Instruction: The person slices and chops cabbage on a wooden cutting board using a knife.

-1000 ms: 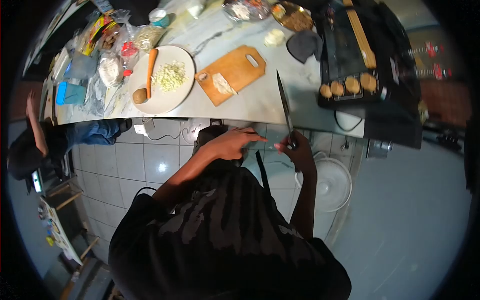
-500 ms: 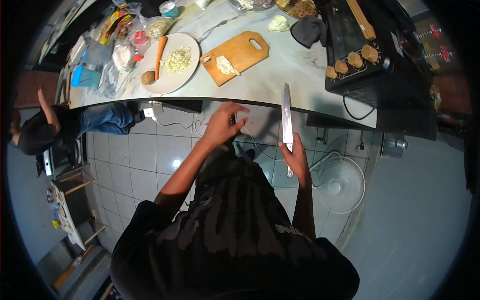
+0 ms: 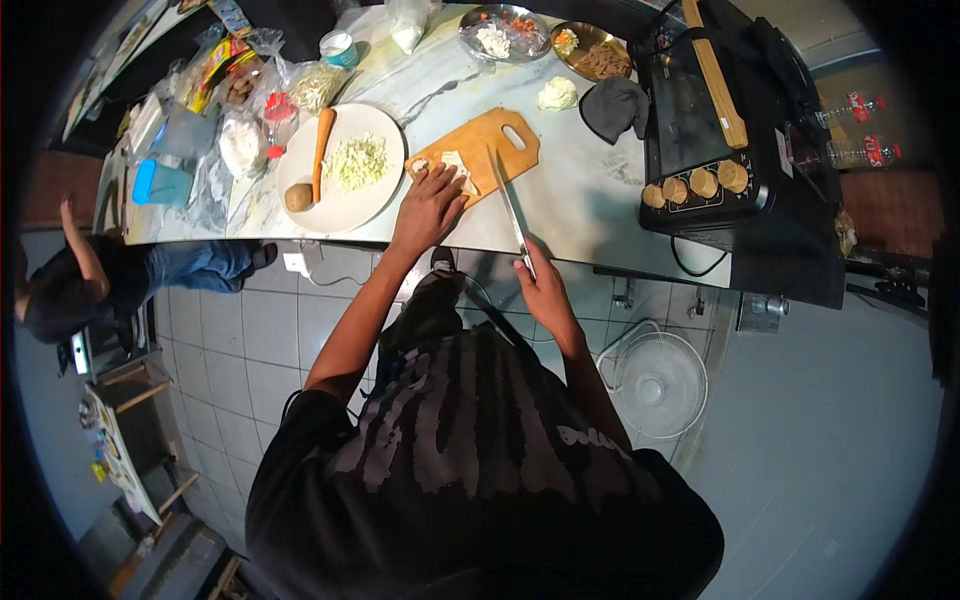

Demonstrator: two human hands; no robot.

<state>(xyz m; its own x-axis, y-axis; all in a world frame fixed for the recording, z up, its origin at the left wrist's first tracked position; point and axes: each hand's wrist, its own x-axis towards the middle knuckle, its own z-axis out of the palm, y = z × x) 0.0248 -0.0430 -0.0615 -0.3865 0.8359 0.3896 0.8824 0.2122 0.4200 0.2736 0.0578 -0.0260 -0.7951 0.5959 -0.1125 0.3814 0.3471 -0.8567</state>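
A wooden cutting board [image 3: 515,160] lies on the counter with a pale piece of what looks like cabbage [image 3: 452,159] on it. My left hand [image 3: 432,208] rests on the board's near left part, fingers stretched over that piece and touching it. In my right hand [image 3: 545,288] is a large kitchen knife [image 3: 508,200], gripped by its handle. Its blade slants up over the board, to the right of the cabbage. Left of the board, a big plate [image 3: 370,215] carries chopped pale vegetable [image 3: 360,163], a carrot [image 3: 322,150] and a round brown potato-like item [image 3: 298,197].
A black oven [image 3: 700,110] stands at the right, with a dark cloth [image 3: 614,108] beside it. Behind the board are a whitish vegetable chunk [image 3: 557,94] and a metal plate [image 3: 505,50] of chopped food. Bags and a blue-lidded container [image 3: 165,183] crowd the left. Another person [image 3: 80,280] is far left.
My left hand has moved forward from the counter's edge onto the cabbage on the board. The knife in my right hand has swung left, its blade now over the board.
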